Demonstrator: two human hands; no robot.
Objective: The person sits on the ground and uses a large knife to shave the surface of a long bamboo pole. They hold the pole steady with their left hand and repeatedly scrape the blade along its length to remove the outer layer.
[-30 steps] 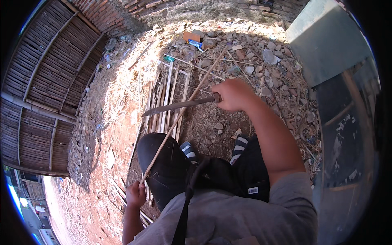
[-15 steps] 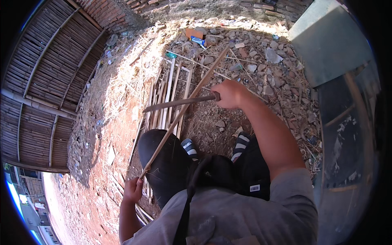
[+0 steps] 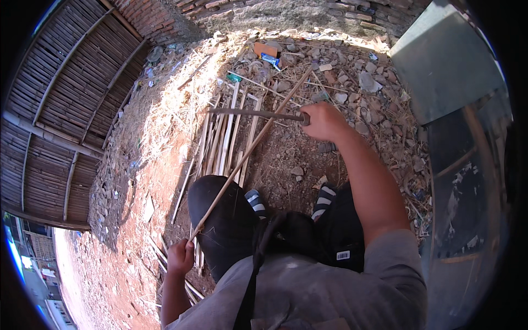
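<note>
My left hand (image 3: 180, 257) is closed round the near end of a long, thin bamboo strip (image 3: 231, 177). The strip slants over my left knee, away and to the right, toward the rubble. In my right hand (image 3: 325, 122) is the handle of a machete (image 3: 242, 112), its dark blade pointing left. The blade crosses the strip near its far part and appears to touch it. Below the blade, several pale bamboo strips (image 3: 222, 146) lie side by side on the ground.
Stones and rubble (image 3: 363, 104) cover the ground ahead and right. A slatted bamboo wall (image 3: 66, 104) stands left, a brick wall (image 3: 308, 22) at the back, and a grey-green panel (image 3: 448, 66) at right. More thin strips (image 3: 190, 289) lie beside my left forearm.
My right hand and the machete have moved away from me and slightly right, farther up the strip. The blade is now nearly level across the view. My left hand keeps its grip.
</note>
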